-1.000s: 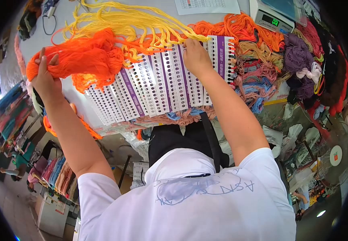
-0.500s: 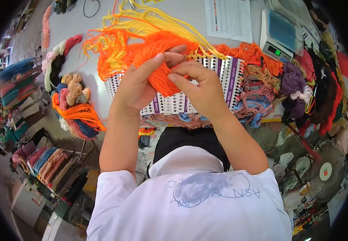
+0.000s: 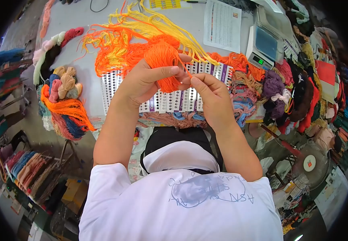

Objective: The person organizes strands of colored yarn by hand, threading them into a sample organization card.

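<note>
A bundle of bright orange yarn (image 3: 162, 60) is held in my left hand (image 3: 145, 82), the thumb lying across its front and the fingers behind it. My right hand (image 3: 213, 91) pinches an orange strand (image 3: 187, 71) between thumb and forefinger, just right of the bundle. The strand runs back toward the bundle, partly hidden by my left fingers. Beneath both hands lie white cards with rows of holes (image 3: 178, 100) and purple strips. Loose orange yarn (image 3: 105, 66) and long yellow strands (image 3: 178, 30) spread over the table behind the bundle.
A digital scale (image 3: 259, 60) and a printed sheet (image 3: 222, 26) are at the back right. Tangled yarn (image 3: 244, 94) and purple yarn (image 3: 274, 84) lie on the right, small skeins (image 3: 67, 86) on the left. A fan (image 3: 310, 164) stands at lower right.
My right hand has moved right, away from the bundle, drawing out a strand. My left thumb has shifted across the bundle, which now looks rounder. The camera view has shifted slightly.
</note>
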Demonstrator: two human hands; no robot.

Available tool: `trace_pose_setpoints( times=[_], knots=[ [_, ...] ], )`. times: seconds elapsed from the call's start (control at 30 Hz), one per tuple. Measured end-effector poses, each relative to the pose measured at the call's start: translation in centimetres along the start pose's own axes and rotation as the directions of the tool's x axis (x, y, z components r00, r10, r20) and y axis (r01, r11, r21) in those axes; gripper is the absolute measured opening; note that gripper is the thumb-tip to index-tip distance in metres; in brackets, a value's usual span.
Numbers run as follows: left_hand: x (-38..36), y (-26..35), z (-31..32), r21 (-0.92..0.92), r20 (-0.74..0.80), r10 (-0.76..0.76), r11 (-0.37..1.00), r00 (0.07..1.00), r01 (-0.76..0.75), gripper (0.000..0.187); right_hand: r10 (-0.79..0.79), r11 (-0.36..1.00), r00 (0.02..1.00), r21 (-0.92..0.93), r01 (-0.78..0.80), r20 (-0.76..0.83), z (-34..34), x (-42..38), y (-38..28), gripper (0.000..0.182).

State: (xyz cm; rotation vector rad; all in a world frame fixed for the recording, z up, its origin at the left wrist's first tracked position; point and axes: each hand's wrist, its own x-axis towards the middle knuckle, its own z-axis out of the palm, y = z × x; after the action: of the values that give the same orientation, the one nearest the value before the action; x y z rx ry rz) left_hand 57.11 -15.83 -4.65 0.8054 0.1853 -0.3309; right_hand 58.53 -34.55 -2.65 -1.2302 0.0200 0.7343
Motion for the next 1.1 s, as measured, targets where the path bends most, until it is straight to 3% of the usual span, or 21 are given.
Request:
trace_pose_setpoints(
  times=[0.07, 0.13, 0.2, 0.23, 0.3, 0.33, 0.37, 0.4, 0.47, 0.5, 0.57, 0.63, 0.67, 0.7, 0.73, 0.77, 0.8, 0.83, 0.93, 1.0, 1.1],
  knots=[
    [0.1, 0.2, 0.6, 0.028, -0.058, -0.013, 1.0, 0.998, 0.014, 0.027, -0.02, 1.0, 1.0, 0.007, 0.02, 0.008, -0.7, -0.3, 0.0, 0.019],
    [0.5, 1.0, -0.7, 0.069, 0.067, -0.167, 0.984, 0.984, 0.163, 0.021, -0.016, 1.0, 1.0, -0.005, 0.017, 0.017, -2.6, -0.3, 0.0, 0.018],
    [1.0, 1.2, -3.0, 0.214, -0.147, -0.162, 0.958, 0.976, 0.191, 0.016, 0.066, 0.968, 0.995, 0.246, -0.046, -0.074, -6.6, -1.1, -0.6, 0.017],
    [1.0, 1.7, -5.1, 0.242, -0.319, -0.161, 0.939, 0.934, 0.245, 0.015, 0.095, 0.938, 0.983, 0.345, -0.034, -0.16, -10.6, -1.6, -1.0, 0.017],
    [1.1, 3.4, -12.9, -0.088, -0.249, -0.237, 0.971, 0.939, 0.222, 0.012, 0.075, 0.882, 0.955, 0.467, 0.071, -0.287, -22.9, -3.6, -0.9, 0.017],
    [0.7, 4.2, -16.7, -0.109, -0.287, -0.177, 0.982, 0.941, 0.152, 0.012, 0.174, 0.815, 0.794, 0.538, 0.215, -0.582, -27.9, -5.6, -1.8, 0.019],
    [0.0, 5.8, -19.2, -0.153, -0.371, -0.146, 0.984, 0.917, 0.095, 0.013, 0.137, 0.751, 0.85, 0.613, 0.246, -0.509, -37.1, -9.3, -1.0, 0.02],
    [-0.6, 7.3, -21.3, -0.189, -0.456, -0.118, 0.981, 0.882, 0.034, 0.014, 0.177, 0.673, 0.809, 0.669, 0.317, -0.561, -44.7, -13.9, -1.1, 0.019],
    [-1.6, 10.2, -24.0, -0.334, -0.4, -0.075, 0.94, 0.914, -0.069, 0.016, 0.327, 0.71, 0.405, 0.505, 0.49, -0.854, -54.2, -22.5, -3.7, 0.016],
    [-1.5, 11.4, -23.9, -0.294, -0.462, -0.027, 0.947, 0.886, -0.125, 0.017, 0.347, 0.7, 0.293, 0.454, 0.551, -0.891, -59.7, -27.3, -4.3, 0.013],
    [-0.4, 12.2, -22.3, -0.248, -0.493, 0.026, 0.954, 0.87, -0.17, 0.017, 0.146, 0.887, 0.084, 0.168, 0.431, -0.986, -59.6, -29.4, -7.1, 0.014],
    [2.4, 9.6, -18.9, -0.204, -0.43, -0.002, 0.974, 0.903, -0.095, 0.014, 0.02, 0.972, 0.039, 0.028, 0.231, -0.999, -55.5, -25.1, -6.7, 0.018],
    [4.1, 7.1, -16.9, -0.134, -0.401, -0.039, 0.991, 0.915, -0.016, 0.011, -0.175, 0.981, 0.076, -0.167, 0.104, -0.982, -52.6, -21.4, -5.4, 0.014],
    [5.6, 3.8, -15.2, -0.105, -0.445, -0.088, 0.993, 0.891, 0.046, 0.009, -0.24, 0.971, 0.154, -0.236, 0.041, -0.959, -45.7, -15.3, -4.2, 0.029],
    [7.3, 0.0, -12.4, 0.048, -0.602, -0.097, 0.986, 0.793, 0.157, 0.012, -0.177, 0.981, 0.459, -0.196, 0.007, -0.871, -43.7, -12.2, -1.5, 0.028],
    [8.7, -3.3, -10.1, -0.074, -0.423, -0.259, 0.965, 0.868, 0.252, 0.018, -0.237, 0.933, 0.486, -0.336, -0.127, -0.841, -40.0, -7.9, 2.3, 0.03],
    [10.1, -7.3, -8.6, 0.065, -0.551, -0.209, 0.954, 0.808, 0.291, 0.02, -0.142, 0.96, 0.641, -0.263, -0.098, -0.754, -36.8, -4.3, 4.8, 0.031],
    [11.4, -10.2, -7.3, 0.154, -0.561, -0.257, 0.902, 0.787, 0.404, 0.022, -0.071, 0.969, 0.668, -0.21, -0.131, -0.741, -33.2, -0.6, 7.6, 0.031],
    [14.7, -17.9, -5.9, 0.318, -0.583, -0.215, 0.827, 0.784, 0.463, 0.02, 0.124, 0.955, 0.768, -0.134, -0.264, -0.628, -24.6, 7.5, 11.6, 0.022],
    [16.0, -20.6, -6.5, 0.355, -0.638, -0.184, 0.791, 0.748, 0.498, 0.019, -0.04, 0.916, 0.83, -0.352, -0.191, -0.556, -21.9, 10.7, 14.9, 0.02],
    [16.9, -22.0, -6.5, 0.432, -0.644, -0.178, 0.718, 0.744, 0.546, 0.018, -0.042, 0.856, 0.834, -0.451, -0.254, -0.55, -19.8, 13.0, 17.5, 0.018]
  ],
)
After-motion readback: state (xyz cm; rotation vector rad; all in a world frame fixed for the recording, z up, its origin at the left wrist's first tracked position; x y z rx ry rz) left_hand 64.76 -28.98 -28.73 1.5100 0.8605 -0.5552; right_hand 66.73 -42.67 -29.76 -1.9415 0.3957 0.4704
